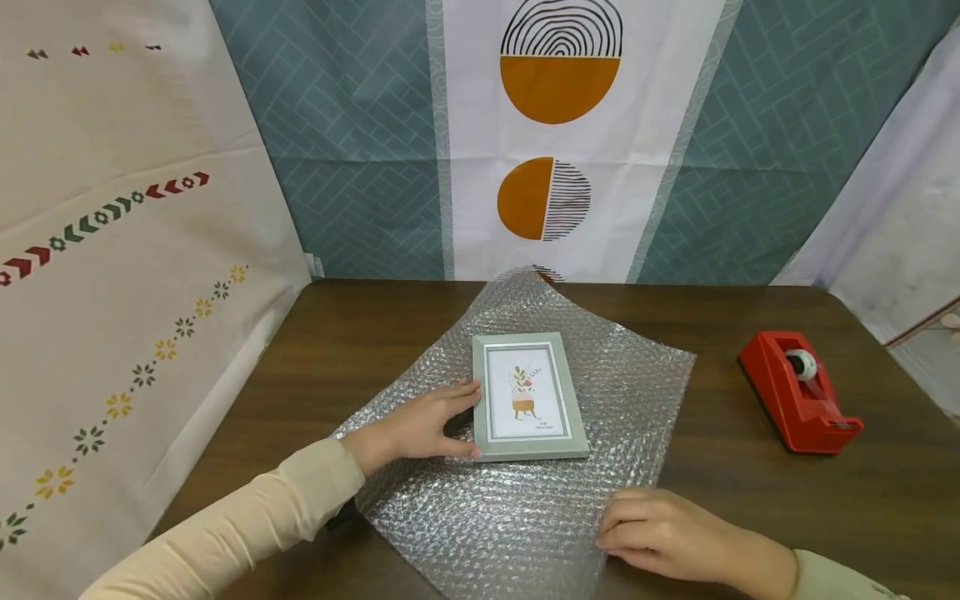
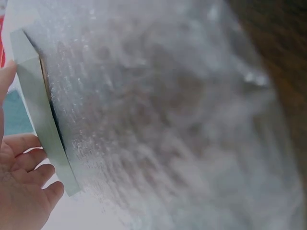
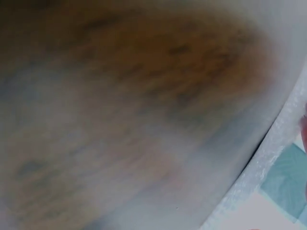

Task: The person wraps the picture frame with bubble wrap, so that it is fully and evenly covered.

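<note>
A picture frame (image 1: 530, 397) with a pale green border and a plant print lies face up on a sheet of bubble wrap (image 1: 633, 375), set with its corners to front and back. My left hand (image 1: 423, 422) rests against the picture frame's left side, thumb near its lower left corner. In the left wrist view, spread fingers (image 2: 36, 165) touch the edge of the picture frame (image 2: 45, 115). At the sheet's lower right edge, my right hand (image 1: 663, 533) pinches the bubble wrap with curled fingers. The right wrist view is mostly blurred.
A red tape dispenser (image 1: 802, 392) with a roll of clear tape stands on the right of the dark wooden table (image 1: 720, 467). Patterned cloths hang behind the table and along its sides. A small dark object (image 1: 342, 514) shows partly beneath the left sleeve.
</note>
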Demonstrator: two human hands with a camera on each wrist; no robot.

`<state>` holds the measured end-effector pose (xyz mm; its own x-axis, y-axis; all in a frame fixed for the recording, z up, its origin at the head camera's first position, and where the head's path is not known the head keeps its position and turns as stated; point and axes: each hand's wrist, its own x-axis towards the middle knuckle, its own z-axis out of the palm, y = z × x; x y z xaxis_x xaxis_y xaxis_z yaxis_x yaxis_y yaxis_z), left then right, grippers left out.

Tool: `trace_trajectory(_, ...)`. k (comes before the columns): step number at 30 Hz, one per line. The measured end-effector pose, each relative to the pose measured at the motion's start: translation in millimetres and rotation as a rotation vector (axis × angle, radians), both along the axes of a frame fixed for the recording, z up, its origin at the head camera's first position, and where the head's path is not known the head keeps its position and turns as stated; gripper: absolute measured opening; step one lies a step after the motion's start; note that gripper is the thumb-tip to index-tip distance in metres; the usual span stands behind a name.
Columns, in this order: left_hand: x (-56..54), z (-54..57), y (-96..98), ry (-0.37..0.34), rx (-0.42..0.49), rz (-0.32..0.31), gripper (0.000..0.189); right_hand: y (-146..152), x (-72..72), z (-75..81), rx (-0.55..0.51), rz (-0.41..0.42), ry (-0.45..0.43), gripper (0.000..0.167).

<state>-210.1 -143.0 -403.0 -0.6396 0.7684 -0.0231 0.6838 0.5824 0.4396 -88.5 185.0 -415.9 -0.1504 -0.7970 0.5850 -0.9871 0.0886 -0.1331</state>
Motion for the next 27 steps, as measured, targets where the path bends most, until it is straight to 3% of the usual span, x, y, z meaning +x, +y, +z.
trace_trajectory(6,0.4,2.7,1.1,-0.021,-0.001,0.008,0.086,-4,-2.0,11.5,-0.11,-0.005,-0.032,0.014)
trace_trajectory(17,0.2,9.1,5.8,-0.054,-0.008,0.016,0.081,-14,-5.5,30.3,-0.25,-0.121,-0.034,0.019)
trace_trajectory(21,-0.1,10.6,5.9,-0.061,-0.005,0.017,0.08,-14,-7.8,29.5,-0.277,-0.153,-0.053,0.02)
trace_trajectory(27,-1.1,12.3,6.8,-0.068,-0.015,0.015,0.08,-11,-8.8,21.1,-0.285,-0.286,-0.092,0.021)
